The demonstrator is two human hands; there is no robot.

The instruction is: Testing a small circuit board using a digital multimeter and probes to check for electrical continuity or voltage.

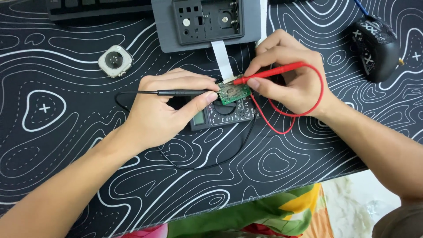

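Hands met over the green board (234,92): left hand (165,110) pinched the black probe (183,92), right hand (293,77) pinched the red probe (269,72).

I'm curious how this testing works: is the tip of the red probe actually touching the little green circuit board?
Touching. The head view shows the red probe, held in the right hand, with its tip meeting the top edge of the green circuit board, no gap showing.
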